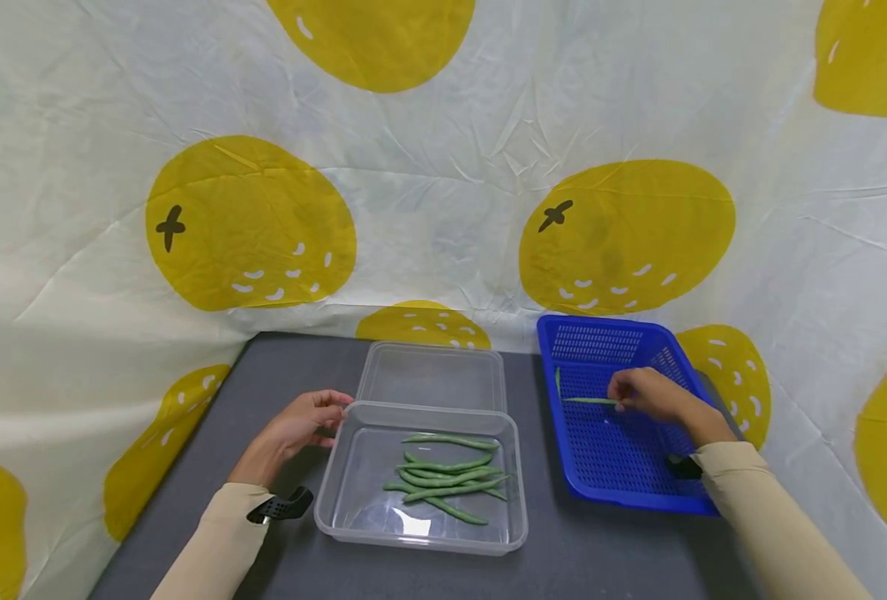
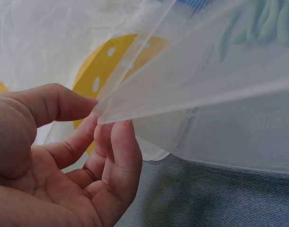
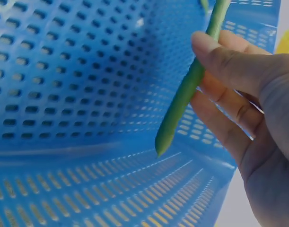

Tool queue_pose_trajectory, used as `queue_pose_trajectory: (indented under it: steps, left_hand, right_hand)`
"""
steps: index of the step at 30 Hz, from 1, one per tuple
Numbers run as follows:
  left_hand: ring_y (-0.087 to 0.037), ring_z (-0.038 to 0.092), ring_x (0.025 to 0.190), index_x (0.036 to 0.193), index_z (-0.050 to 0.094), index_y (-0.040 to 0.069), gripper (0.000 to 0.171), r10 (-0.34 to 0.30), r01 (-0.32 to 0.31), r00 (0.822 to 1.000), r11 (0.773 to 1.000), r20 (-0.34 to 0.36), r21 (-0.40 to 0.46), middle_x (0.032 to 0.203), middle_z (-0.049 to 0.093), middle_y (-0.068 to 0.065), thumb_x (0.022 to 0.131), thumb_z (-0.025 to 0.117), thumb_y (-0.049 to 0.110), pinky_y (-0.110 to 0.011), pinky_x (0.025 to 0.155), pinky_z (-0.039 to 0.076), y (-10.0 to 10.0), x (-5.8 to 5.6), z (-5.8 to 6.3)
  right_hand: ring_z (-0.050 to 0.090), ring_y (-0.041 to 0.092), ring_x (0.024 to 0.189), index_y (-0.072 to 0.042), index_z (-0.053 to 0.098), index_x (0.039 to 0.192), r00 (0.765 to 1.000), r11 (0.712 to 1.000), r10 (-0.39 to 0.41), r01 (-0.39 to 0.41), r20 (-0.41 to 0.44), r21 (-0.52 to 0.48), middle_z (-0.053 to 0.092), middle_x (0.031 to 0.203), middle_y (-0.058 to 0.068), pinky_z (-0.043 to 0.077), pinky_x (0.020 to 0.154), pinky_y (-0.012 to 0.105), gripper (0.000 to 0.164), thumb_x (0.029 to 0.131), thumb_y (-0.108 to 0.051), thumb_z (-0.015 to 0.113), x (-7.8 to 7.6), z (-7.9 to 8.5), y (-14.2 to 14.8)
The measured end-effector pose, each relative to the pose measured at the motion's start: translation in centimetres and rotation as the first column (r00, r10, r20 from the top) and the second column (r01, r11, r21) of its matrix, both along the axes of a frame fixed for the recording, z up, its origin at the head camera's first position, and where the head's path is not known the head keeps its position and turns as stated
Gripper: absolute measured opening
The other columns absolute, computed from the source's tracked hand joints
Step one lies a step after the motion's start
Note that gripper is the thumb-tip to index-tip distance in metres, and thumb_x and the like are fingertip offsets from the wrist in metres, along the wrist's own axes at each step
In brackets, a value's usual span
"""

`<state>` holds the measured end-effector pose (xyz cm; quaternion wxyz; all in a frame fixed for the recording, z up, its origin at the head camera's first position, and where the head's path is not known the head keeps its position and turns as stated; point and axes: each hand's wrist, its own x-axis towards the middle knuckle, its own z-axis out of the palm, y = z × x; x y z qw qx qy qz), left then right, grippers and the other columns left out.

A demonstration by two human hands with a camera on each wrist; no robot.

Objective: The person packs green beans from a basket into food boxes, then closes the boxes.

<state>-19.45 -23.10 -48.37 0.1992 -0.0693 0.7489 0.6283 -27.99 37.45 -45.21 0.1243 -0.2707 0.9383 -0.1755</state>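
Leftmost on the dark grey table [image 1: 548,550], a beige left sleeve [image 1: 214,542] reaches in past the table's left edge, with a black band [image 1: 282,506] at the wrist. The left hand [image 1: 301,427] pinches the far left corner of a clear plastic container [image 1: 357,492], thumb above the rim and fingertips under it. This container sits around the middle of the surface, between the left hand and a blue basket. Inside, toward the container's right wall, lies a loose pile of green beans [image 1: 454,479], several crossing one another, with one bean [image 1: 451,440] apart from them, nearer the far wall. Just behind the container a clear lid [image 1: 432,379] lies flat near the table's far edge, its near edge hidden by the container. Farther right, the blue basket [image 1: 601,467] stands toward the table's far right corner. Against the basket's left wall is a slim green bean [image 1: 558,383]. Next to it, the right hand [image 1: 657,396] pinches another green bean [image 3: 175,116] between thumb and fingers, holding it within the basket's walls. Rightmost comes the right sleeve [image 1: 774,508], reaching over the basket's near right corner.
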Motion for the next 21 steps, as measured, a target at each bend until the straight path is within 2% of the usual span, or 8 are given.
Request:
queue_pose_trajectory:
  steps: [5, 12, 21]
  left_hand:
    - [-0.022, 0.063, 0.085, 0.129, 0.058, -0.004, 0.038, 0.002, -0.002, 1.000, 1.000, -0.002, -0.005, 0.109, 0.065, -0.021, 0.093, 0.061, 0.009, -0.036, 0.067, 0.057, 0.1, 0.0, 0.0]
    - [-0.021, 0.062, 0.084, 0.129, 0.058, -0.004, 0.037, -0.003, 0.003, 1.000, 1.000, -0.003, -0.007, 0.106, 0.065, -0.018, 0.095, 0.061, 0.010, -0.037, 0.067, 0.057, 0.2, 0.0, 0.0]
    - [-0.021, 0.061, 0.084, 0.129, 0.058, -0.004, 0.038, -0.004, 0.004, 1.000, 1.000, -0.003, -0.012, 0.107, 0.065, -0.019, 0.094, 0.061, 0.010, -0.037, 0.067, 0.056, 0.1, 0.0, 0.2]
  right_hand:
    - [0.064, 0.015, 0.088, -0.011, 0.074, 0.102, 0.999, 0.999, 0.003, -0.005, -0.035, -0.037, 0.069, 0.095, -0.003, 0.056, 0.077, 0.036, 0.015, 0.089, -0.005, 0.075, 0.3, 0.9, -0.5]
    - [0.063, 0.015, 0.086, -0.011, 0.072, 0.103, 0.999, 0.995, -0.013, 0.009, -0.033, -0.100, 0.069, 0.094, -0.002, 0.054, 0.073, 0.029, 0.016, 0.088, -0.006, 0.076, 1.0, 2.5, -1.2]
    - [0.064, 0.013, 0.085, -0.009, 0.074, 0.103, 0.997, 0.995, -0.012, 0.004, -0.076, -0.098, 0.069, 0.094, -0.001, 0.055, 0.075, 0.029, 0.017, 0.087, -0.005, 0.077, 1.7, 3.5, -1.4]
